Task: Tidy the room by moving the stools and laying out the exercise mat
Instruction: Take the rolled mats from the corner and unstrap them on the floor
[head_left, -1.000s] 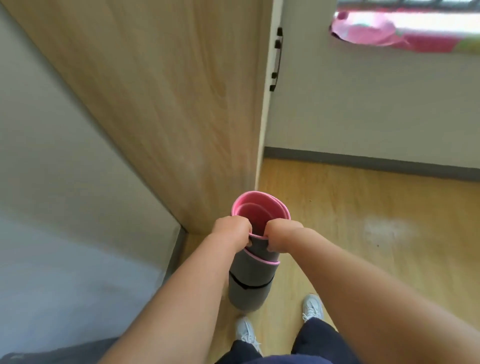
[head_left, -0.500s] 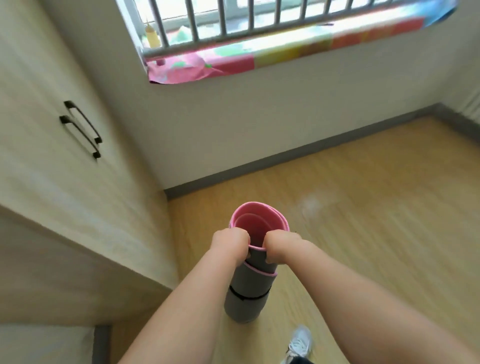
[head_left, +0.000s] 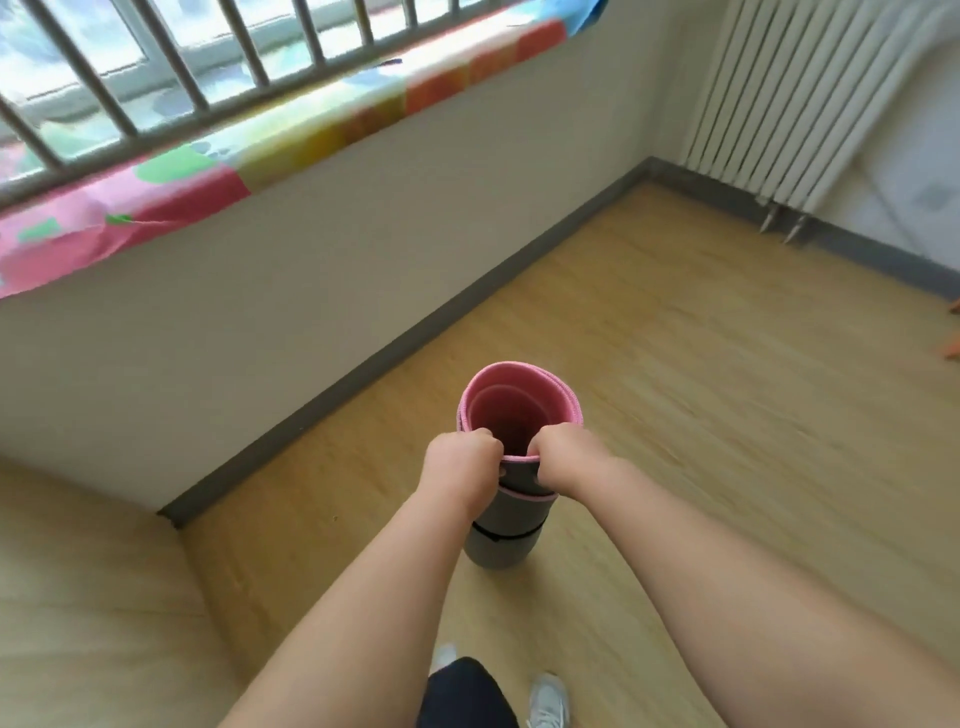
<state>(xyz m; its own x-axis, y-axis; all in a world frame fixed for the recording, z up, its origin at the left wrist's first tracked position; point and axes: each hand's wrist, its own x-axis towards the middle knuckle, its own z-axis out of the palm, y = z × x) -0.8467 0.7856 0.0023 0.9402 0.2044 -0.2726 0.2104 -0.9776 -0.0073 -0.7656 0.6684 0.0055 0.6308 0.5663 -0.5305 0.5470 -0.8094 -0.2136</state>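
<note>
The mat (head_left: 505, 522) is rolled into a tube, grey outside and pink inside, and stands upright near the middle of the room over the wood floor (head_left: 701, 389), its open top facing up. A black strap (head_left: 506, 535) rings its lower part. Whether its bottom touches the floor cannot be told. The left hand (head_left: 457, 462) and right hand (head_left: 566, 457) both grip the near edge of the top rim, side by side, fingers curled over the rim into the tube with the knuckles up. To the far left runs a pale wall (head_left: 311, 270) with a grey baseboard (head_left: 415, 353), and above it a barred window (head_left: 182, 67) with a bright patchwork cloth (head_left: 208, 182) along the sill. A white radiator (head_left: 795, 104) stands in the far right corner. A wood cabinet (head_left: 78, 597) fills the near left. A grey shoe (head_left: 548, 699) shows at the near edge.
</note>
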